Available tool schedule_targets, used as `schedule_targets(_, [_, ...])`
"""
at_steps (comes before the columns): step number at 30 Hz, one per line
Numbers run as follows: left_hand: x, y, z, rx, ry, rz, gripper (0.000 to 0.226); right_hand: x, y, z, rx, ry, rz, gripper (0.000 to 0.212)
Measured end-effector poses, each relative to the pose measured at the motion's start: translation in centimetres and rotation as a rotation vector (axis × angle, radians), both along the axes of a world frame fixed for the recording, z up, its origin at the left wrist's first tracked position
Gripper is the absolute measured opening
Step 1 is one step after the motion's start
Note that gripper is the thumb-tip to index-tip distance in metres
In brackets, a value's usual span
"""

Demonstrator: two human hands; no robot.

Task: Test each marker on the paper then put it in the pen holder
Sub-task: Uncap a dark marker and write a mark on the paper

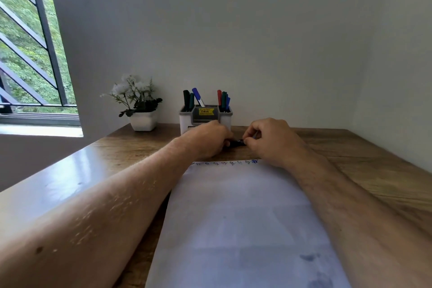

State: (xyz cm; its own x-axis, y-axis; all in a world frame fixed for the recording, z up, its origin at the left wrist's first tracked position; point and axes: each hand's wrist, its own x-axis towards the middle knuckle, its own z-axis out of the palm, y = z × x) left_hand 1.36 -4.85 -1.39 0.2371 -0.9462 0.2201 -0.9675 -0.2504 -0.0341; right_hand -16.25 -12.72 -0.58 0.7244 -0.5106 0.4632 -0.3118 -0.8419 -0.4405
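A dark marker [237, 142] lies level between my two hands, just beyond the far edge of the white paper [238, 213]. My left hand [208, 140] grips one end and my right hand [268, 141] grips the other; most of the marker is hidden by my fingers. A row of small ink marks [225, 163] runs along the paper's far edge. Behind my hands stands the white and grey pen holder [225, 117] with several markers [223, 100] upright in its left and right compartments.
A small white pot of white flowers [140, 110] stands left of the holder against the wall. The wooden desk [374, 159] meets walls at the back and right. A barred window is at the far left.
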Motion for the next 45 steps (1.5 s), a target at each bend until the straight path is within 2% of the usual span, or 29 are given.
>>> schedule_targets(4, [-0.4, 0.3, 0.4, 0.01, -0.083, -0.038, 0.029, 0.0, 0.1, 0.1, 0.005, 0.003, 0.001, 0.009])
schedule_targets(12, [-1.0, 1.3, 0.8, -0.069, -0.058, -0.043, 0.025, -0.2, 0.1, 0.1, 0.013, -0.005, -0.014, 0.008])
schedule_targets(17, [-1.3, 1.4, 0.8, -0.071, -0.117, -0.073, 0.024, -0.2, 0.2, 0.1, 0.006, -0.012, -0.011, 0.008])
schedule_targets(23, [-1.3, 1.2, 0.6, -0.003, 0.019, -0.031, 0.029, -0.2, 0.1, 0.0, 0.005, -0.013, -0.008, 0.008])
schedule_targets(27, [-0.9, 1.0, 0.4, 0.055, 0.041, -0.014, 0.037, -0.1, 0.0, -0.1, 0.001, -0.017, -0.018, 0.008])
schedule_targets(33, [-1.2, 1.6, 0.9, 0.042, 0.103, -0.013, 0.027, -0.1, 0.0, 0.0, 0.004, -0.014, -0.023, 0.009])
schedule_targets(37, [-1.1, 2.3, 1.8, -0.092, 0.297, 0.051, 0.018, -0.2, 0.0, 0.0, 0.0, -0.038, -0.047, 0.009])
schedule_targets(42, [-1.7, 2.6, 2.5, -0.217, 0.899, 0.123, 0.024, -0.2, -0.1, 0.0, 0.016, -0.058, -0.092, 0.015])
schedule_targets(45, [-2.7, 2.8, 2.6, -0.222, 1.193, 0.059, 0.015, 0.0, 0.0, 0.0, 0.082, -0.1, -0.101, 0.033])
